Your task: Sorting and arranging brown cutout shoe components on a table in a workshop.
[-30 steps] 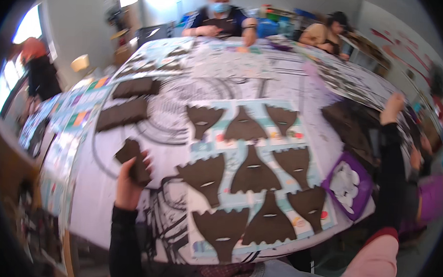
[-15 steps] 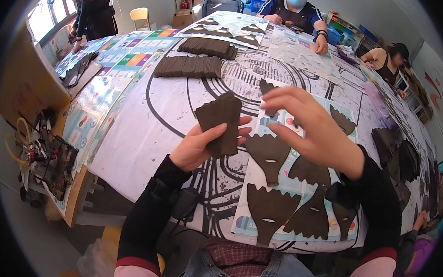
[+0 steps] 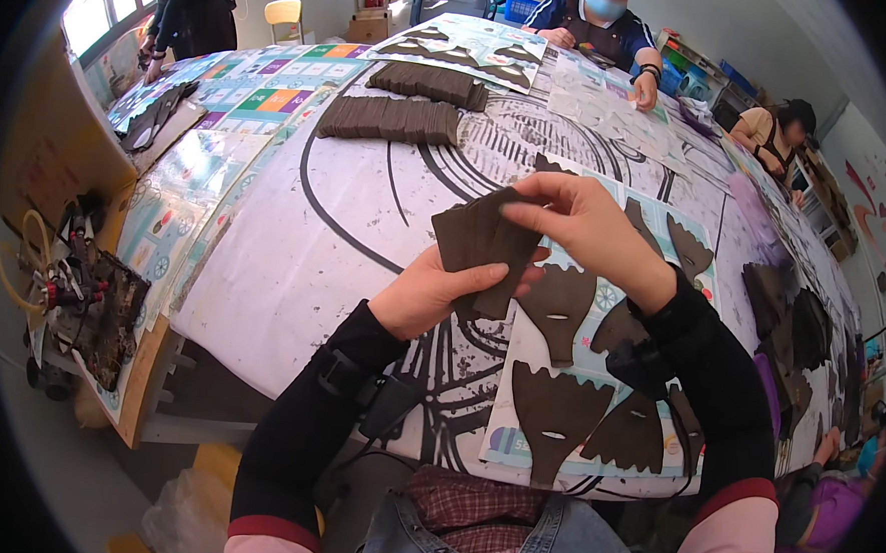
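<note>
A fanned stack of dark brown cut pieces (image 3: 470,240) is in my left hand (image 3: 430,288), the thumb lying across its front. With thumb and fingers closed, my right hand (image 3: 581,219) pinches the upper right corner of a piece at the edge of that stack. Below and right of my hands, a printed board (image 3: 499,448) carries several dark brown fan-shaped pieces with scalloped edges and small slits, such as this one (image 3: 559,408). My right forearm hides part of the board and some of its pieces.
Two long rows of stacked brown pieces (image 3: 391,120) lie farther off on the patterned tablecloth (image 3: 264,257). Beyond them is another board (image 3: 455,39) with cut pieces. Co-workers are at the far side and right. Tools with yellow tubing (image 3: 62,287) stand at left; dark pieces (image 3: 787,305) lie right.
My right hand has come left and down from over the board to the stack and closed on a piece's corner. The left hand and stack have shifted slightly right.
</note>
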The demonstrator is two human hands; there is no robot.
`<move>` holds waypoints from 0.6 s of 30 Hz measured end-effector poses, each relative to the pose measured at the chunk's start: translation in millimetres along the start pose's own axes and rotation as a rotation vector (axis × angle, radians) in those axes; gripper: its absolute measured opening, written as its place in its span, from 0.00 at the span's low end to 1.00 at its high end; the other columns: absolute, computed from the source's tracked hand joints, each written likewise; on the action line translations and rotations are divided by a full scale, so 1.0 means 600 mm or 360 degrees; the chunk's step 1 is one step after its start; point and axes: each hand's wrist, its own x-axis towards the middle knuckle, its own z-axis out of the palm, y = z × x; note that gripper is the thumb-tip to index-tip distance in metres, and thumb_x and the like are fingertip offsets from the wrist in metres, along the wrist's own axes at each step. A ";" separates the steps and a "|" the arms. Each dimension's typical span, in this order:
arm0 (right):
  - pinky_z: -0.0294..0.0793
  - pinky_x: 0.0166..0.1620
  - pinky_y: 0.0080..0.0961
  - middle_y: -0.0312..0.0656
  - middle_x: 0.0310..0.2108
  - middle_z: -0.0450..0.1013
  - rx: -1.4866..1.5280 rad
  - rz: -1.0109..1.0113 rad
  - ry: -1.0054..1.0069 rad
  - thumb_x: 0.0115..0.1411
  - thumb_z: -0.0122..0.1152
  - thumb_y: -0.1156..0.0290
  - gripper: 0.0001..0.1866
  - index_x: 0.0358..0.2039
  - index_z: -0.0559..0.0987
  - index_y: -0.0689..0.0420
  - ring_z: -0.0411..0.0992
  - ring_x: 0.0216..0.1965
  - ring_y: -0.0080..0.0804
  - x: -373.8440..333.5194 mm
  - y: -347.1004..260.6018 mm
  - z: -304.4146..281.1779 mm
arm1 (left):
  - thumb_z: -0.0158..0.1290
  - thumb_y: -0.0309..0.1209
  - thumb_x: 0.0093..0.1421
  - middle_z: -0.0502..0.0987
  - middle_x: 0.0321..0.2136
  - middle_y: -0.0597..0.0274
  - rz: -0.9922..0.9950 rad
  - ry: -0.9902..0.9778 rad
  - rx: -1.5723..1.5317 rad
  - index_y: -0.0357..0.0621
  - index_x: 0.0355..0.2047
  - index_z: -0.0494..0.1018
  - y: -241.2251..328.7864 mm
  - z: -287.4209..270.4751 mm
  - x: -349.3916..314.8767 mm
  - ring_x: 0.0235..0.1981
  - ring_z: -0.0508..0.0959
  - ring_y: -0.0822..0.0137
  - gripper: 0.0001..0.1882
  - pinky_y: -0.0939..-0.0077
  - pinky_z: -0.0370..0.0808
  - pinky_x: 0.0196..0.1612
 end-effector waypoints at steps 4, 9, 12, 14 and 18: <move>0.70 0.36 0.20 0.35 0.31 0.75 0.0386 -0.0002 0.0138 0.62 0.54 0.66 0.14 0.42 0.77 0.61 0.71 0.32 0.20 0.003 -0.004 -0.009 | 0.50 0.29 0.61 0.68 0.52 0.50 -0.0014 0.0079 -0.0088 0.38 0.57 0.58 0.003 0.010 -0.001 0.49 0.73 0.61 0.25 0.70 0.73 0.49; 0.72 0.34 0.21 0.37 0.29 0.75 0.0049 -0.0080 0.0177 0.57 0.61 0.60 0.17 0.37 0.77 0.62 0.72 0.29 0.22 -0.003 -0.006 0.012 | 0.50 0.29 0.61 0.69 0.50 0.52 -0.0108 0.0049 0.0103 0.40 0.58 0.56 -0.009 -0.007 0.002 0.50 0.73 0.59 0.26 0.66 0.75 0.49; 0.71 0.31 0.21 0.40 0.26 0.75 -0.0214 -0.0076 0.0168 0.53 0.64 0.65 0.15 0.33 0.76 0.64 0.72 0.26 0.22 -0.004 -0.005 0.022 | 0.51 0.29 0.60 0.70 0.47 0.54 -0.0134 0.0110 0.0145 0.39 0.56 0.58 -0.006 -0.004 0.000 0.48 0.74 0.60 0.25 0.67 0.76 0.47; 0.71 0.32 0.20 0.40 0.26 0.75 -0.0086 -0.0034 0.0153 0.52 0.64 0.67 0.15 0.33 0.76 0.65 0.72 0.27 0.22 -0.006 -0.001 0.017 | 0.52 0.29 0.60 0.71 0.46 0.55 -0.0110 0.0142 0.0144 0.39 0.55 0.59 -0.003 -0.002 -0.001 0.47 0.74 0.60 0.24 0.68 0.76 0.47; 0.71 0.32 0.20 0.40 0.26 0.75 -0.0040 -0.0081 0.0150 0.53 0.63 0.68 0.13 0.33 0.75 0.65 0.73 0.28 0.22 -0.008 -0.003 0.012 | 0.52 0.29 0.60 0.71 0.46 0.55 -0.0096 0.0126 0.0132 0.39 0.54 0.60 -0.008 -0.005 0.003 0.46 0.75 0.61 0.24 0.68 0.76 0.46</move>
